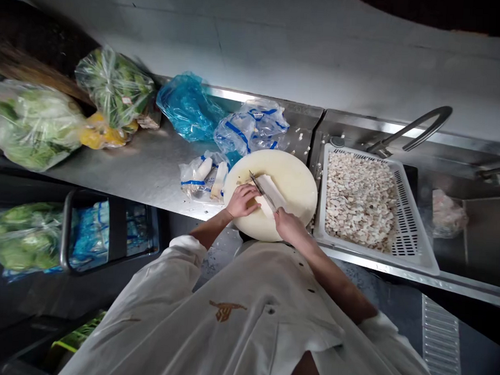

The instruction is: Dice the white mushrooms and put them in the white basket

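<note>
1. The white basket (421, 247), slotted along one side, sits at the right over the sink (490, 231) and holds a heap of small, pale chopped pieces (359, 200).
2. At the far left of the tabletop (130, 168), a large clear bag (33, 125) holds leafy greens; beside it, a smaller clear bag (116, 85) holds more green vegetables, next to a bag with yellow contents (101, 132).
3. Below the tabletop at left, a clear bag of round green vegetables (24, 233) lies beside blue packages (91, 230).
4. A crumpled blue bag (191, 107) and a clear blue-striped bag (252, 127) lie behind a small open bag (192, 182) with thick whitish pieces.
5. On the round cutting board (296, 170), the pale slab (274, 191) lies against the knife (261, 189), between the two hands.
6. The right hand (288, 227) has its fingers closed around the knife's handle. The left hand (243, 201) rests on the board, fingers bent close to the blade; whether they grip anything is unclear.
7. The slab is off-white, flat-looking, elongated and slanted across the board.
</note>
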`<state>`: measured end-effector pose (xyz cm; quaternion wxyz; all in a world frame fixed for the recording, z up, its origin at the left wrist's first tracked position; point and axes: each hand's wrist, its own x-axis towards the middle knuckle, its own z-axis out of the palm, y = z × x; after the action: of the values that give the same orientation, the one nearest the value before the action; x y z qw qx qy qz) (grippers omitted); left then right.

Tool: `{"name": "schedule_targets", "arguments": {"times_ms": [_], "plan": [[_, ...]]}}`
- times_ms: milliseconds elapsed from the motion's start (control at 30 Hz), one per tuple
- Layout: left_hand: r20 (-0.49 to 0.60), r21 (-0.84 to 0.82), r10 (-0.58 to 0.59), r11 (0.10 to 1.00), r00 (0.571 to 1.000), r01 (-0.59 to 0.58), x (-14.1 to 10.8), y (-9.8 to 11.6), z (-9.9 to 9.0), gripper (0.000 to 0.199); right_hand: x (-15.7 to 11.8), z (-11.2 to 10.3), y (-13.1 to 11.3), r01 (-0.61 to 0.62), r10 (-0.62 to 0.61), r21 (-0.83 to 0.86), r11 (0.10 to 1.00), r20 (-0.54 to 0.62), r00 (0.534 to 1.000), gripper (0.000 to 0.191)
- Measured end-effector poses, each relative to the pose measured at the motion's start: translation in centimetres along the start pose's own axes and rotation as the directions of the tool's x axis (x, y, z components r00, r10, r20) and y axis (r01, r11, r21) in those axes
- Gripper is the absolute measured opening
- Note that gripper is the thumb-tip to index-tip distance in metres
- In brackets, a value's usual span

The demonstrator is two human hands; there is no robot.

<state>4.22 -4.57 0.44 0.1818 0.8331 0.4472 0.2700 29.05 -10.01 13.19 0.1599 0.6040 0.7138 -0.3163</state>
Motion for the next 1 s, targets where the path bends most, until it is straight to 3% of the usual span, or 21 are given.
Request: {"name": "schedule_targets", "arguments": {"times_ms": [167, 400, 533, 833, 1000], "plan": [[-0.036, -0.022, 0.029, 0.999, 0.999, -0.029, -0.1, -0.2, 0.3, 0.046, -1.6, 1.0, 1.7, -0.046, 0.046, -0.026, 0.999, 0.015, 0.999, 0.041], [-0.074, -0.008, 0.046, 0.999, 0.996, -0.047, -0.2, -0.1, 0.2, 0.036, -3.2, -1.6, 0.7, -0.067, 0.063, -0.052, 0.996, -0.082, 0.995, 0.043], [-0.072, -0.023, 0.058, 0.998, 0.996, -0.059, 0.0, -0.1, 0.2, 0.036, -4.4, -1.8, -0.1, -0.045, 0.040, -0.074, 0.996, -0.071, 0.997, 0.038], [-0.031, -0.071, 0.040, 0.997, 0.999, -0.042, 0.0, -0.4, 0.1, 0.035, -5.1, -1.9, 0.1, -0.049, 0.040, -0.081, 0.996, -0.105, 0.994, 0.038], [-0.008, -0.093, 0.014, 0.996, 1.000, -0.015, 0.1, -0.3, -0.1, 0.037, -4.0, -1.1, 0.6, -0.020, 0.018, -0.050, 0.999, -0.043, 0.999, 0.037]]}}
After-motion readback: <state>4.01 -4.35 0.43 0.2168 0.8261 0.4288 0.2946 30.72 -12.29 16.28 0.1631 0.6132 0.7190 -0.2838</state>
